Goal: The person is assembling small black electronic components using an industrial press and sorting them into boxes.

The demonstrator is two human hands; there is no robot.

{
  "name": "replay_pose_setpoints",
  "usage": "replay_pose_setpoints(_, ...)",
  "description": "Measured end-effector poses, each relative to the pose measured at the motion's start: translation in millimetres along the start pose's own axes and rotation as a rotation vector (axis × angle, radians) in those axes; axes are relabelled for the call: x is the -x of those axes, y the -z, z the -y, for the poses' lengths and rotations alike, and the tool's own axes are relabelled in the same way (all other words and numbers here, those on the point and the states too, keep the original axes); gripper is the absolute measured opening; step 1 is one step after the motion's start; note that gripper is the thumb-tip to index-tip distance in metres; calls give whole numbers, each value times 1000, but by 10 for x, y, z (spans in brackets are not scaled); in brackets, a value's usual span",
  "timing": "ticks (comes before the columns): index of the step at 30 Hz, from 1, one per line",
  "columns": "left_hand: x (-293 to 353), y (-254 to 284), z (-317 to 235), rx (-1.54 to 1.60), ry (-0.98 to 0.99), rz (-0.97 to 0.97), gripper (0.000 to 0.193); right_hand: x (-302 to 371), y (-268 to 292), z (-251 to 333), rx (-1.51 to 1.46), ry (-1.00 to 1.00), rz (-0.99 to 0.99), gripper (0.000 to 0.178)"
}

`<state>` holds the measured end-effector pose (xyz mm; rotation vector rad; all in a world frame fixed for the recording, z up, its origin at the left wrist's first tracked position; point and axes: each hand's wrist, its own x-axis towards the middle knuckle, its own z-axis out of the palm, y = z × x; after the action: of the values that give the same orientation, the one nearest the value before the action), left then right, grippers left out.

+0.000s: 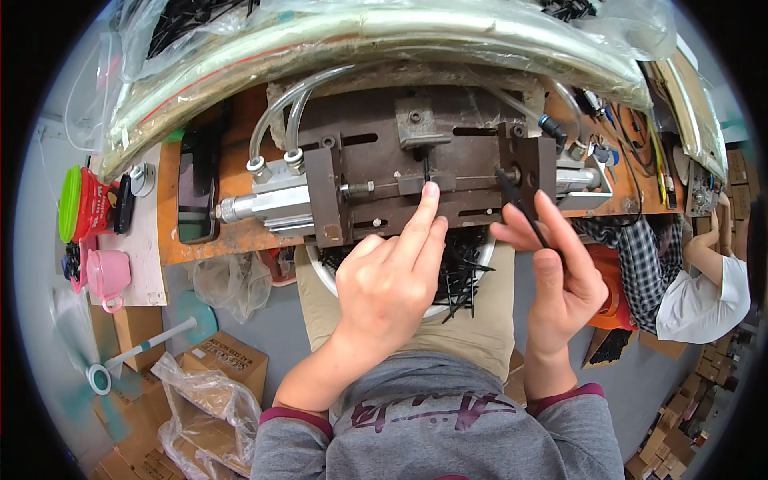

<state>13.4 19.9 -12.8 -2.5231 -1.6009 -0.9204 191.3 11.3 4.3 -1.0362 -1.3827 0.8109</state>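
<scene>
Grey shirt (436,444) nearest; the left hand (392,284) (unclenched, pointing) touches the brown machine (384,164), and the right hand (564,292) pinches a black stick (522,206).

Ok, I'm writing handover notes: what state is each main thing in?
Left hand, index finger extended over the metal fixture
Right hand, holding a black stick
White bowl, containing loose black sticks
Clear hose, attached to a fitting
Dark phone-like device, lying on the bench
Plastic bag below the bench, crumpled
</scene>
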Motion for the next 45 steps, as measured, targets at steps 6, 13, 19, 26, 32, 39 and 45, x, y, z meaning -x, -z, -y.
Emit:
replay_pose_setpoints(6, -50, 154, -88, 355, -76, -120, 42, 56, -24, -9, 88, -52, 96, 39)
replay_pose_setpoints(13, -86, 175, -136, 581, -95, -318, 35, -56, -266, 139, 98, 29, 276, 50)
replay_pose_setpoints(19, -6, 293, -27, 552, -21, -198, 37, -913, -30, 261, 325, 371, 22, 22)
replay_pose_setpoints(26, 62, 158, -24, 280, -4, -32, 29, -2594, 552, 318, 1411, 922, 58, 13)
replay_pose_setpoints(32, 40, 30, -37, 180, -61, 1, 26, -3134, 764, -214, 1727, 335, 526, 72)
replay_pose_setpoints(39, -16, 32, 30, 141, -33, 6, 25, -2898, 270, 33, 1467, 320, 551, 65)
replay_pose_setpoints(45, -32, 59, -32, 131, 39, 58, 22, -2734, -126, 293, 1356, 314, 606, 51)
